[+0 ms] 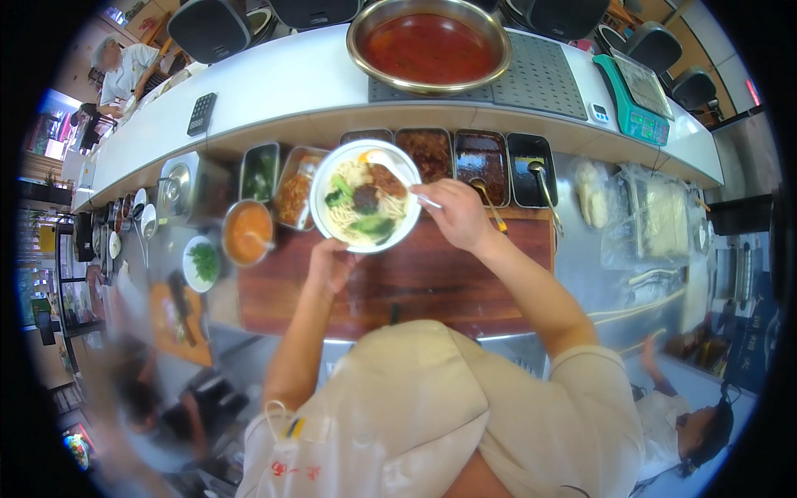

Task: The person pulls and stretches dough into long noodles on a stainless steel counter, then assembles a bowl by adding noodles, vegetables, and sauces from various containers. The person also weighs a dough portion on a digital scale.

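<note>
My left hand (331, 264) grips the lower rim of a white bowl (319, 227), held above the reddish wooden board (405, 292). Inside the bowl are noodles (345, 219), green leafy vegetables (373, 225), a dark brown topping (365, 199) and reddish-brown chopped food (385, 179). My right hand (451, 208) holds the handle of a white spoon (395, 167) at the bowl's right side; the spoon's tip lies over the food near the upper rim. Metal trays of sauces and toppings stand just behind the bowl, which hides part of them.
A large metal basin of red broth (429, 50) stands on the white counter. An orange sauce pot (248, 233) and chopped greens (203, 261) are at left. Ladles rest in the right trays (529, 187). A green scale (641, 118) is back right. Co-workers are at lower left and right.
</note>
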Tool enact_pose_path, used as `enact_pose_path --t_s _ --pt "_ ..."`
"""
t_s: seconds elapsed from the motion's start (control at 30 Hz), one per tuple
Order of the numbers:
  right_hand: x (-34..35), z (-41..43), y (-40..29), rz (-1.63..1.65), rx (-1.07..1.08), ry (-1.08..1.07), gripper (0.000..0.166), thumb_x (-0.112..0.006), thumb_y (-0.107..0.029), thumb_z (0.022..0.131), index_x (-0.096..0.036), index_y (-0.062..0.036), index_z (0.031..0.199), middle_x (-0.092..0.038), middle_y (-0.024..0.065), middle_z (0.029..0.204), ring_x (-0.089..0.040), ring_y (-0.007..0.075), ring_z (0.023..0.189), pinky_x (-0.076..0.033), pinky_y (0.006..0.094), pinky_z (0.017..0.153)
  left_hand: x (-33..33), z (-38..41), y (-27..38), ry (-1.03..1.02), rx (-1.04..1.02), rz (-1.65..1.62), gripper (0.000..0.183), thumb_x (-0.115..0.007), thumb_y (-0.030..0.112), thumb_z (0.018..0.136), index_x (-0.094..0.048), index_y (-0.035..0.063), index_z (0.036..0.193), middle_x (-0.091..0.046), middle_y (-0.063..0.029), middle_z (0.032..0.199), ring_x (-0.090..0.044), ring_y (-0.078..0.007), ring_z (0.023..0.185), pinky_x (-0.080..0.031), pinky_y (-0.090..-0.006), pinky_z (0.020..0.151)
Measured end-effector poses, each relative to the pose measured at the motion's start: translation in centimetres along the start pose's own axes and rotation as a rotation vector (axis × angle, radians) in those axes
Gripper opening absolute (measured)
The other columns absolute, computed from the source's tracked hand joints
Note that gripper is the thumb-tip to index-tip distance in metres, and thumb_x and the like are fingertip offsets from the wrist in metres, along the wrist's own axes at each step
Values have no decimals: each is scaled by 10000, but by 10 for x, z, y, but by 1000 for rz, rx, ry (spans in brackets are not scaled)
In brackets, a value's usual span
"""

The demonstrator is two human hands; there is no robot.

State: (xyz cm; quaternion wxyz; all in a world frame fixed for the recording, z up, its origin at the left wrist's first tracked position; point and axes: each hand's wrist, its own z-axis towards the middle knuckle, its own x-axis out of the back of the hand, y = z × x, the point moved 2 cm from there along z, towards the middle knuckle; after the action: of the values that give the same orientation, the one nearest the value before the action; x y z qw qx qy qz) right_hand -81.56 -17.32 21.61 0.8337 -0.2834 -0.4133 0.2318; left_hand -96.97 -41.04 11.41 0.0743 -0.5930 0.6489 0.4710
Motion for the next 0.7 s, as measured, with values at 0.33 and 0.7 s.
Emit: enact_pose_path --t_s 0.33,0.7 --pt "-11 -23 27 789 -595 327 278 -542 -171 1018 -609 10 1218 -679 104 897 -597 149 742 -491 283 677 3 -8 -14 4 41 -7 672 -570 27 738 -443 7 1397 -563 -138 1348 -559 -306 1231 -497 -458 1017" --pt "-25 -66 131 564 -707 397 302 -546 -226 1026 -615 -9 1224 -682 129 877 -627 209 728 -520 330 685 33 -85 -37 96 -48 -48 611 -590 55 722 -515 15 1327 -637 -122 1242 -637 -287 1067 -554 -411 833"
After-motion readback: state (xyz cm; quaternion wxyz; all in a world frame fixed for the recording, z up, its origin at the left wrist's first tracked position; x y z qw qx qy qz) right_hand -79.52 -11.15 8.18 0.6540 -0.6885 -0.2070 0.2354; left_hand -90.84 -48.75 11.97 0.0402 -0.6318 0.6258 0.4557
